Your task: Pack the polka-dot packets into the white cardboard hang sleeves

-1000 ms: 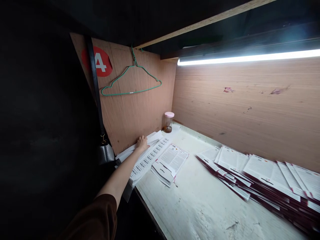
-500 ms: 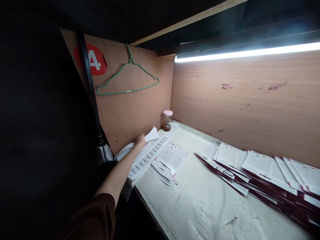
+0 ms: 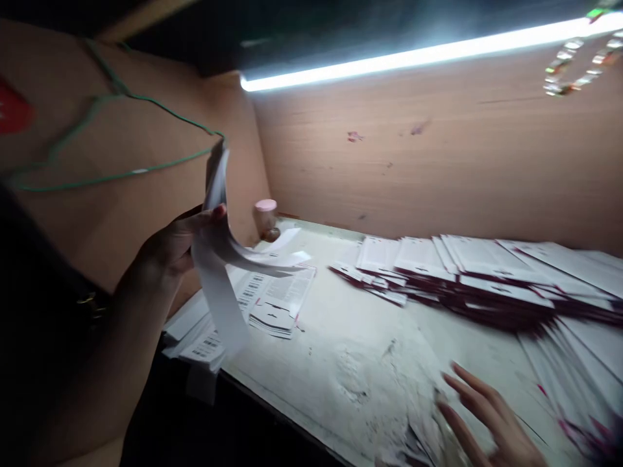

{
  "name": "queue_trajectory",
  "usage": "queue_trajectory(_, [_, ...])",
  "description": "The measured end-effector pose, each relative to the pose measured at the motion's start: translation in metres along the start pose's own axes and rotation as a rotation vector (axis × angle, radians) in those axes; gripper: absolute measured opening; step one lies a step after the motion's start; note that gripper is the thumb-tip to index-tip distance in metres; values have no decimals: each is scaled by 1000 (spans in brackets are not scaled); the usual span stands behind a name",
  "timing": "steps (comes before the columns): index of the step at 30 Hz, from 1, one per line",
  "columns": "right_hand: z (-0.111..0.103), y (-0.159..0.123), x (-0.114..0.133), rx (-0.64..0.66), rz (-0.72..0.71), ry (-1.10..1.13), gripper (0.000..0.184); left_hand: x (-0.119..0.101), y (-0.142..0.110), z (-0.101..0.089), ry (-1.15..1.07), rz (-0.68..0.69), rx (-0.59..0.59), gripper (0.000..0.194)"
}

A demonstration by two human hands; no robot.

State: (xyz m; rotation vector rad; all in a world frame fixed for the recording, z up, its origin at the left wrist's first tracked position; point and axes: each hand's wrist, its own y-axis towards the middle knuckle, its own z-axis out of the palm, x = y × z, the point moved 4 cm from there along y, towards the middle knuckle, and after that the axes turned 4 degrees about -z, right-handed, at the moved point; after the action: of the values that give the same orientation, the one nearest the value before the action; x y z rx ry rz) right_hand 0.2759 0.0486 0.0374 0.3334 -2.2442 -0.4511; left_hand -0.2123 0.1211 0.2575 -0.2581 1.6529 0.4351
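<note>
My left hand [image 3: 172, 246] is raised above the table, its fingers closed on a curling bunch of white paper strips [image 3: 217, 259]. Below it, sheets printed with barcodes [image 3: 207, 347] lie in a pile at the table's left edge. A small stack of printed leaflets [image 3: 275, 308] sits beside them. My right hand [image 3: 491, 415] is blurred at the near edge of the table, fingers spread, holding nothing. Wide stacks of maroon-edged leaflets [image 3: 467, 272] lie beyond it, and a blurred paper bundle [image 3: 418, 441] is just left of its fingers.
A pink-lidded jar [image 3: 265, 217] stands in the back corner. A green wire hanger [image 3: 117, 149] hangs on the plywood wall [image 3: 389, 162]. A fluorescent tube [image 3: 413, 58] runs along the top. A shiny beaded strand [image 3: 569, 65] dangles at upper right.
My left hand has lifted the white strips off the pile near the wall. My right hand has come into view at the near edge. The whole view has swung and tilted.
</note>
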Motion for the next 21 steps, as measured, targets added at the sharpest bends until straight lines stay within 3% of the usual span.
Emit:
queue_trajectory(2, [6, 9, 37, 14, 9, 203, 37, 21, -25, 49, -78, -105, 196, 28])
queue_trajectory(5, [37, 20, 75, 160, 132, 709, 47, 99, -75, 141, -308, -528, 440, 39])
queue_trajectory(7, [69, 20, 78, 256, 308, 907, 50, 152, -107, 195, -358, -665, 458, 44])
queue_trajectory(9, [100, 14, 63, 234, 491, 951, 49, 192, -130, 231, -387, -706, 455, 42])
queue_trajectory(11, [120, 7, 43, 153, 604, 967, 46, 216, -144, 247, -433, -756, 488, 39])
queue_trajectory(13, [131, 1, 29, 129, 656, 1030, 43, 224, -152, 246, -483, -809, 567, 36])
queue_trajectory(18, [127, -10, 29, 175, 668, 1130, 40, 228, -176, 235, -569, -881, 685, 33])
queue_trajectory(21, [118, -14, 31, 81, 630, 936, 33, 238, -195, 247, -619, -920, 660, 35])
